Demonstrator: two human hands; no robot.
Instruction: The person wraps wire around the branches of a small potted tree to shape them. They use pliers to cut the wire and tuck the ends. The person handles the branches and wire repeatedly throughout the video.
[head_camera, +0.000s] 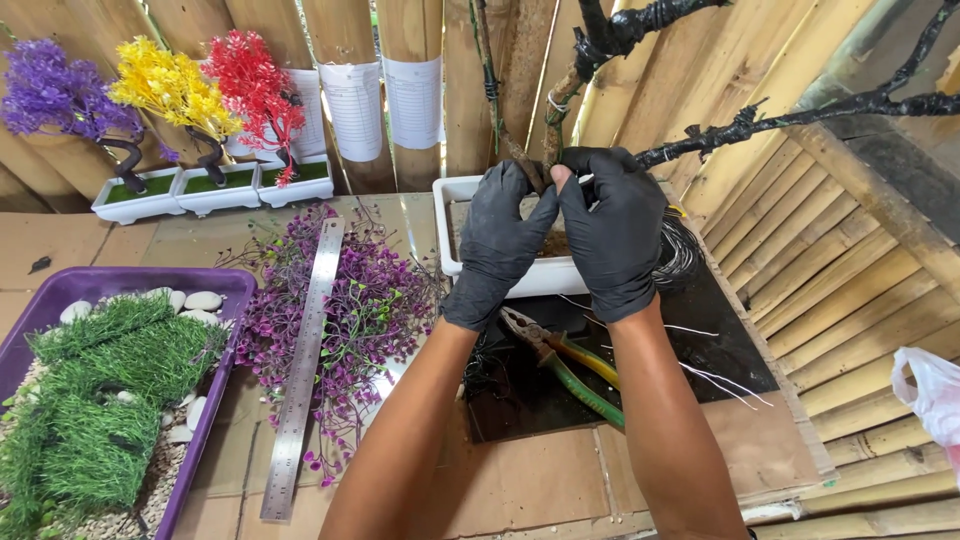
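Both my hands wear black gloves and meet at the base of a bare, black-wrapped tree trunk (560, 100) that rises out of a white rectangular pot (447, 215). My left hand (497, 240) pinches the trunk's base from the left. Pressed against it from the right, my right hand (612, 230) grips the same spot. Black-wrapped branches (800, 115) spread up and to the right. Green-and-yellow-handled pliers (565, 365) lie on a black sheet (720, 345) just below my wrists, with loose white wire strands (715, 380) beside them.
A metal ruler (303, 365) lies across a heap of purple artificial foliage (365, 310). A purple tray (215, 290) holds fake grass and pebbles. Three small finished trees, purple, yellow and red (255, 85), stand at the bamboo wall. A coil of black wire (680, 250) sits by the pot.
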